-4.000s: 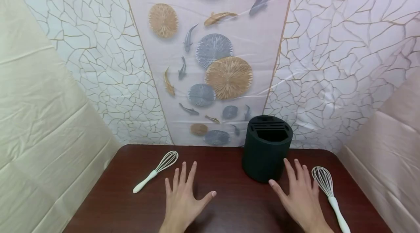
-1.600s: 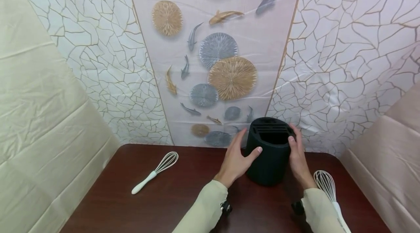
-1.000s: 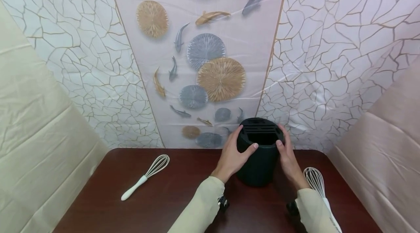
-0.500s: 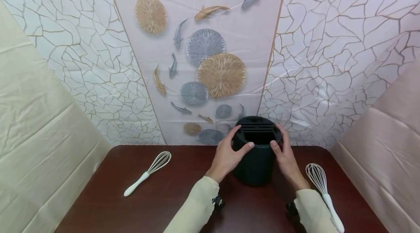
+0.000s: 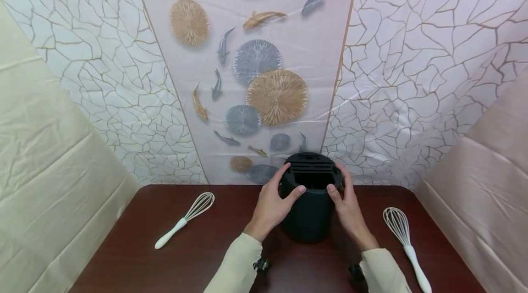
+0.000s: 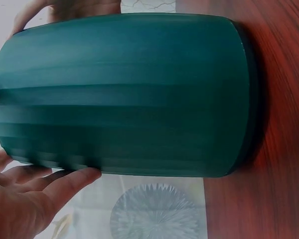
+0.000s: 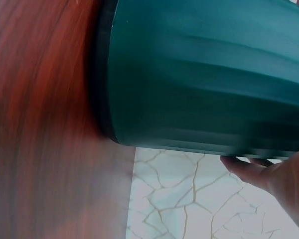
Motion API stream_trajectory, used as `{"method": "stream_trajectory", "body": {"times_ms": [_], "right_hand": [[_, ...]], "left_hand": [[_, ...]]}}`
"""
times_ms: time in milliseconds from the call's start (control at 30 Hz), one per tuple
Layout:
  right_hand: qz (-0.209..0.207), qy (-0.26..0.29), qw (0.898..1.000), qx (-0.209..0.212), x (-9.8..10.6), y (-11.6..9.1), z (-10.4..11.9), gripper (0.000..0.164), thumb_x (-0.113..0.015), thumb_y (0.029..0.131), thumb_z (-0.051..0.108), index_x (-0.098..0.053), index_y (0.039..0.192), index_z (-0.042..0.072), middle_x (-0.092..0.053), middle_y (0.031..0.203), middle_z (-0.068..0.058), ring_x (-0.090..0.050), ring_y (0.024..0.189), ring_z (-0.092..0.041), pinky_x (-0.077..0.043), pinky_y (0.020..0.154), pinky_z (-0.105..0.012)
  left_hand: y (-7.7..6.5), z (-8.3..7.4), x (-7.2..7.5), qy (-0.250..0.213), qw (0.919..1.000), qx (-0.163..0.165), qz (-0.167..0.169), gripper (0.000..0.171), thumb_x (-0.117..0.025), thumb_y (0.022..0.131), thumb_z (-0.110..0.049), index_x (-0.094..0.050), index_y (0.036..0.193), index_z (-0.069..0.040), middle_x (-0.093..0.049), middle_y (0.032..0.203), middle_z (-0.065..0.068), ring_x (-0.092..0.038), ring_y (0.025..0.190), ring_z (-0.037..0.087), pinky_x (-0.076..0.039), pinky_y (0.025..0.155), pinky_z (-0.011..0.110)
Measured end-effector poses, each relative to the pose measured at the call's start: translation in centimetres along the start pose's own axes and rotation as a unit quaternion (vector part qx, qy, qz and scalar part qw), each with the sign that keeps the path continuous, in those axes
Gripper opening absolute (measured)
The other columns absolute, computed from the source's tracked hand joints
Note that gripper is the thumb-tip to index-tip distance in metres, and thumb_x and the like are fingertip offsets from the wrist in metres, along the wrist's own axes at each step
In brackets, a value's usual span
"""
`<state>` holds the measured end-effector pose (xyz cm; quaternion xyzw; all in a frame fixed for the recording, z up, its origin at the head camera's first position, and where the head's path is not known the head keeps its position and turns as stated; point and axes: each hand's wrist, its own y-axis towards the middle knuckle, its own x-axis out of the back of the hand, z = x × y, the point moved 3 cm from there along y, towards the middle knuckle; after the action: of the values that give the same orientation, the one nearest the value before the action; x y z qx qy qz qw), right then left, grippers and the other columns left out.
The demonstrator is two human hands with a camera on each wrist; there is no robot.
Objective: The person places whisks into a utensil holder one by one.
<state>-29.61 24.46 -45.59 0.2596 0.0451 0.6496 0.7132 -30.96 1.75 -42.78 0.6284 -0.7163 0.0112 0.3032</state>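
A dark green, round utensil holder (image 5: pixel 309 219) with narrow slots and one large opening in its black top stands upright near the table's back edge. My left hand (image 5: pixel 268 208) holds its left side near the rim, thumb at the front. On the opposite side my right hand (image 5: pixel 349 210) grips it the same way. In the left wrist view, fingers (image 6: pixel 72 186) lie along the ribbed green wall. The right wrist view has the right hand (image 7: pixel 286 181) against the wall, with the holder's black base (image 7: pixel 103 74) by the tabletop; whether it touches cannot be told.
A white-handled whisk (image 5: pixel 180 224) lies on the left of the dark red-brown table (image 5: pixel 136 261). Another whisk (image 5: pixel 414 261) lies on the right, beyond the right forearm. A patterned cloth (image 5: pixel 255 100) hangs behind the table, with pale fabric on both sides.
Both hands, spread over the table at first, have taken hold of the utensil holder. It has since shifted left and slightly nearer to me. The whisks have stayed in place.
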Motion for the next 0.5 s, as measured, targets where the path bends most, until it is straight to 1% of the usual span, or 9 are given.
{"method": "stream_trajectory", "body": {"times_ms": [67, 100, 200, 233, 300, 333, 367, 467, 500], "right_hand": [[-0.001, 0.001, 1.0, -0.001, -0.4, -0.2, 0.2, 0.064, -0.048, 0.113, 0.022, -0.018, 0.169, 0.033, -0.027, 0.169, -0.014, -0.044, 0.142, -0.037, -0.041, 0.098, -0.019], [-0.002, 0.003, 1.0, 0.0, -0.7, -0.3, 0.2, 0.064, -0.048, 0.112, 0.022, -0.019, 0.169, 0.033, -0.026, 0.17, -0.013, -0.043, 0.143, -0.037, -0.04, 0.097, -0.017], [-0.001, 0.009, 1.0, 0.002, -1.3, -0.4, 0.6, 0.065, -0.049, 0.112, 0.021, -0.019, 0.168, 0.035, -0.024, 0.171, -0.012, -0.04, 0.146, -0.035, -0.039, 0.099, -0.016], [0.0, 0.011, 1.0, 0.004, -1.5, -0.4, 0.7, 0.065, -0.049, 0.112, 0.021, -0.02, 0.168, 0.036, -0.024, 0.171, -0.011, -0.039, 0.146, -0.034, -0.038, 0.1, -0.016], [0.0, 0.014, 1.0, 0.009, -2.0, -0.5, 0.9, 0.066, -0.05, 0.111, 0.02, -0.02, 0.168, 0.036, -0.026, 0.171, -0.011, -0.038, 0.147, -0.032, -0.037, 0.102, -0.016], [0.0, 0.015, 1.0, 0.01, -2.2, -0.5, 1.0, 0.066, -0.051, 0.111, 0.02, -0.021, 0.167, 0.036, -0.026, 0.171, -0.01, -0.037, 0.148, -0.032, -0.037, 0.105, -0.02], [0.0, 0.014, 1.0, 0.011, -2.4, -0.6, 1.1, 0.066, -0.051, 0.111, 0.019, -0.021, 0.167, 0.036, -0.027, 0.171, -0.01, -0.037, 0.149, -0.031, -0.037, 0.105, -0.019], [-0.002, 0.017, 1.0, 0.01, -2.9, -0.9, 1.4, 0.067, -0.052, 0.111, 0.019, -0.021, 0.167, 0.036, -0.031, 0.169, -0.011, -0.04, 0.147, -0.03, -0.037, 0.105, -0.018], [-0.003, 0.017, 1.0, 0.01, -3.0, -1.0, 1.4, 0.067, -0.052, 0.111, 0.018, -0.021, 0.167, 0.036, -0.031, 0.169, -0.012, -0.041, 0.146, -0.03, -0.038, 0.104, -0.017]], "left_hand": [[-0.2, 0.1, 0.4, 0.004, 1.0, -0.002, -0.002, 0.078, -0.066, 0.095, -0.068, -0.039, 0.163, -0.041, -0.046, 0.163, 0.003, -0.051, 0.144, 0.03, -0.047, 0.111, 0.058], [-0.4, 0.1, 0.6, 0.006, 1.0, -0.002, -0.003, 0.079, -0.066, 0.094, -0.069, -0.039, 0.163, -0.041, -0.047, 0.163, 0.004, -0.051, 0.144, 0.029, -0.046, 0.111, 0.057], [-0.8, 0.4, 1.2, 0.001, 1.0, -0.008, -0.004, 0.079, -0.067, 0.095, -0.068, -0.039, 0.163, -0.039, -0.048, 0.162, 0.004, -0.054, 0.14, 0.027, -0.048, 0.11, 0.056], [-0.9, 0.5, 1.4, 0.0, 0.9999, -0.009, -0.006, 0.079, -0.067, 0.095, -0.067, -0.039, 0.163, -0.039, -0.049, 0.161, 0.004, -0.058, 0.135, 0.026, -0.05, 0.107, 0.055], [-1.2, 0.8, 1.8, -0.004, 0.9999, -0.012, -0.01, 0.078, -0.068, 0.095, -0.066, -0.04, 0.163, -0.039, -0.049, 0.161, 0.003, -0.058, 0.133, 0.024, -0.051, 0.106, 0.053], [-1.4, 1.0, 1.9, -0.006, 0.9998, -0.015, -0.012, 0.077, -0.068, 0.095, -0.065, -0.04, 0.162, -0.04, -0.05, 0.16, 0.003, -0.06, 0.128, 0.023, -0.052, 0.103, 0.051], [-1.5, 1.1, 2.1, -0.007, 0.9998, -0.016, -0.013, 0.077, -0.068, 0.095, -0.064, -0.04, 0.162, -0.04, -0.051, 0.16, 0.003, -0.061, 0.126, 0.021, -0.052, 0.102, 0.05], [-1.8, 1.4, 2.5, -0.014, 0.9996, -0.021, -0.011, 0.075, -0.069, 0.096, -0.062, -0.04, 0.162, -0.04, -0.05, 0.16, 0.002, -0.06, 0.132, 0.018, -0.052, 0.106, 0.049], [-1.9, 1.5, 2.6, -0.015, 0.9996, -0.022, -0.01, 0.074, -0.069, 0.096, -0.061, -0.04, 0.162, -0.04, -0.051, 0.16, 0.001, -0.06, 0.132, 0.018, -0.052, 0.106, 0.049]]}}
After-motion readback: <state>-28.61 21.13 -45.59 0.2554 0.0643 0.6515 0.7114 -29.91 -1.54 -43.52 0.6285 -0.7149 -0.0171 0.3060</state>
